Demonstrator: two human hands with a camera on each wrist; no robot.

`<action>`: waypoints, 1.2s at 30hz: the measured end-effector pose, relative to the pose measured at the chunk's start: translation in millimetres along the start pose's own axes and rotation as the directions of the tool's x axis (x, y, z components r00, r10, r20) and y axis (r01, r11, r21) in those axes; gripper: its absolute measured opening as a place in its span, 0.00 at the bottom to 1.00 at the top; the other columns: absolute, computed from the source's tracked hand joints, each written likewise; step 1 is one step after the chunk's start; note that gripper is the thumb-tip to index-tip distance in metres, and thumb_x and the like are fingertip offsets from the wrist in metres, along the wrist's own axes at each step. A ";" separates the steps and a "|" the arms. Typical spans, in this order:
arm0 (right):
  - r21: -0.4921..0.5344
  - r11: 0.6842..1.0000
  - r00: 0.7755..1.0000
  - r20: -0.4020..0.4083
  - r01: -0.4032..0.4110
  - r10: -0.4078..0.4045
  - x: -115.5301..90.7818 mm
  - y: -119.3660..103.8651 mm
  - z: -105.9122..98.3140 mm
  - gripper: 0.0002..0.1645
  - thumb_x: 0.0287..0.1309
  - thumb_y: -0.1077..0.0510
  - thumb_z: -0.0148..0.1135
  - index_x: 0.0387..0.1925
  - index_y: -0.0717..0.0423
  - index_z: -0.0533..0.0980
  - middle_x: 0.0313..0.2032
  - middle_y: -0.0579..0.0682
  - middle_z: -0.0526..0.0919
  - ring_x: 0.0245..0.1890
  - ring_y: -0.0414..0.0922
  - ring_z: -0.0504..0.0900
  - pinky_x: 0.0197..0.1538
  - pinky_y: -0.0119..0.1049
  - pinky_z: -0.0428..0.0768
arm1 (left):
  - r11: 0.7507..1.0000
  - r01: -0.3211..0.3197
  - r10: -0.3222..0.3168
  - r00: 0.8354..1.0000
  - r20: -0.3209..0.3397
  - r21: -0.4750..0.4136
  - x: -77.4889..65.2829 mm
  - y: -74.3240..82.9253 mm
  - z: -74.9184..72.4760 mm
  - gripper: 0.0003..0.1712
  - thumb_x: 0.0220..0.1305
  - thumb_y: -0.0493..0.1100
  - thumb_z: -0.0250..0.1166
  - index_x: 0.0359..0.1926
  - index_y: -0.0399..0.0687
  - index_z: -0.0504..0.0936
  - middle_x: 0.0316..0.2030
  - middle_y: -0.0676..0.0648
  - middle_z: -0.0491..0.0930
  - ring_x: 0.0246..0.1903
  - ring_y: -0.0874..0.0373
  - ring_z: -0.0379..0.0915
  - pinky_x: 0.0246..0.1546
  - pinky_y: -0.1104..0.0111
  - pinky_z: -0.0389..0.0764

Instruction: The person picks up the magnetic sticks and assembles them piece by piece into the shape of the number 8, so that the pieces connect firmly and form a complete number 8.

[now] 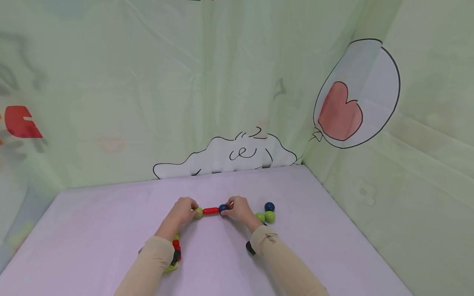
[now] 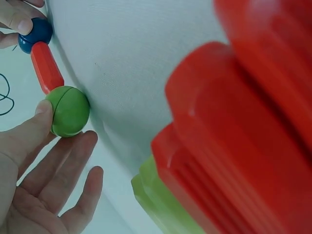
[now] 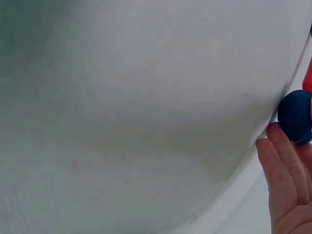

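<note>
A red rod joins a green ball on its left to a dark blue ball on its right. My left hand pinches the green ball between thumb and fingers, with the other fingers spread below it in the left wrist view. At the opposite end, the thumb and fingers of my right hand grip the blue ball. Only part of that ball and hand shows at the right edge of the right wrist view. The joined row lies level, close over the table.
Red rods and yellow-green pieces lie beside my left forearm, partly hidden by it in the head view. Right of my right wrist sit a dark blue ball and two green balls. A printed curtain borders the pale table.
</note>
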State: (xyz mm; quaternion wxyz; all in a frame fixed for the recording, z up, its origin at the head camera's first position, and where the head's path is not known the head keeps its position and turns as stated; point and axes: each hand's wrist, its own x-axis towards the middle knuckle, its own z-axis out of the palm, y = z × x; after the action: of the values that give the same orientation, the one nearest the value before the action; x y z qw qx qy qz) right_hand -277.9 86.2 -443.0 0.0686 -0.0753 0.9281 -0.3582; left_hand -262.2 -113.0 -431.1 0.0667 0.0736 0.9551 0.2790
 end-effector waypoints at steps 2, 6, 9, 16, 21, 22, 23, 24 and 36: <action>0.001 1.000 1.000 -0.001 0.004 -0.004 -0.1 0.1 0.2 0.14 0.45 0.61 0.70 0.34 0.63 0.77 0.30 0.52 0.78 0.32 0.44 0.76 0.38 0.36 0.77 | 1.000 0.000 0.000 1.000 0.002 0.001 -0.9 -1.6 0.1 0.13 0.54 0.37 0.66 0.41 0.35 0.82 0.36 0.44 0.80 0.39 0.52 0.72 0.44 0.60 0.74; -0.001 1.000 1.000 0.003 0.012 -0.012 0.3 -0.3 1.2 0.14 0.44 0.61 0.71 0.33 0.63 0.77 0.30 0.52 0.78 0.32 0.44 0.76 0.38 0.36 0.76 | 1.000 -0.014 0.014 1.000 0.009 -0.008 -3.6 -6.7 -1.0 0.14 0.56 0.40 0.65 0.42 0.37 0.82 0.38 0.44 0.80 0.41 0.51 0.73 0.45 0.59 0.73; 0.001 1.000 1.000 0.006 0.014 -0.014 1.1 -0.9 1.5 0.14 0.44 0.61 0.71 0.33 0.62 0.77 0.30 0.52 0.78 0.32 0.44 0.75 0.38 0.36 0.76 | 1.000 -0.026 0.026 0.999 0.030 -0.004 -4.3 -10.8 -3.2 0.15 0.57 0.40 0.64 0.45 0.39 0.81 0.39 0.44 0.80 0.42 0.50 0.73 0.46 0.58 0.73; 0.004 1.000 1.000 0.000 0.004 -0.004 1.2 -2.1 0.3 0.14 0.44 0.61 0.71 0.34 0.63 0.77 0.30 0.52 0.78 0.33 0.45 0.75 0.38 0.36 0.76 | 0.998 -0.050 0.048 0.998 0.044 0.026 -10.6 -16.0 -14.8 0.19 0.60 0.39 0.60 0.52 0.39 0.77 0.40 0.41 0.79 0.44 0.48 0.73 0.46 0.56 0.73; 0.000 1.000 1.000 -0.003 -0.010 0.010 1.3 -1.7 -0.1 0.14 0.44 0.61 0.71 0.34 0.62 0.77 0.30 0.52 0.78 0.33 0.45 0.76 0.38 0.36 0.76 | 0.998 -0.066 0.066 0.998 0.024 0.007 -20.1 -24.2 -25.4 0.16 0.59 0.37 0.61 0.49 0.37 0.78 0.37 0.43 0.80 0.41 0.49 0.74 0.44 0.57 0.74; -0.001 1.000 1.000 -0.004 -0.012 0.012 1.2 -1.6 -0.2 0.14 0.44 0.61 0.71 0.34 0.62 0.77 0.30 0.52 0.78 0.33 0.45 0.75 0.38 0.36 0.76 | 0.998 -0.065 0.065 0.998 0.022 0.003 -22.1 -26.5 -27.0 0.16 0.59 0.38 0.61 0.48 0.37 0.79 0.37 0.44 0.79 0.40 0.50 0.74 0.43 0.58 0.75; 0.000 1.000 1.000 -0.004 -0.017 0.017 0.9 -1.8 -0.4 0.14 0.44 0.61 0.71 0.34 0.62 0.77 0.31 0.52 0.78 0.33 0.45 0.75 0.38 0.36 0.76 | 0.998 -0.063 0.064 0.998 0.018 -0.003 -24.3 -28.6 -28.6 0.15 0.59 0.38 0.61 0.47 0.37 0.79 0.36 0.45 0.79 0.39 0.50 0.74 0.43 0.58 0.75; 0.000 1.000 1.000 -0.004 -0.017 0.017 0.5 -2.1 -0.6 0.14 0.44 0.61 0.71 0.34 0.62 0.77 0.31 0.52 0.78 0.33 0.45 0.75 0.38 0.36 0.76 | 0.998 -0.065 0.065 0.998 0.015 -0.004 -26.3 -31.5 -29.6 0.15 0.59 0.38 0.62 0.46 0.38 0.80 0.35 0.45 0.79 0.39 0.51 0.73 0.42 0.59 0.75; 0.000 1.000 1.000 -0.012 0.002 -0.002 1.0 2.3 2.9 0.14 0.44 0.61 0.71 0.33 0.62 0.77 0.30 0.51 0.78 0.32 0.44 0.75 0.36 0.35 0.76 | 1.000 0.014 -0.013 0.995 0.099 -0.003 -56.1 -53.6 -33.7 0.08 0.57 0.38 0.63 0.37 0.39 0.81 0.30 0.49 0.76 0.31 0.57 0.70 0.34 0.64 0.76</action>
State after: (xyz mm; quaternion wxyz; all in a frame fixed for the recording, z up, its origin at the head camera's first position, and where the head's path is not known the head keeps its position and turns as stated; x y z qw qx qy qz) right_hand -278.6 85.8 -446.8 0.0626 -0.0739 0.9285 -0.3586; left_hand -218.5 -185.3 -427.2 0.1161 0.0808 0.9506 0.2763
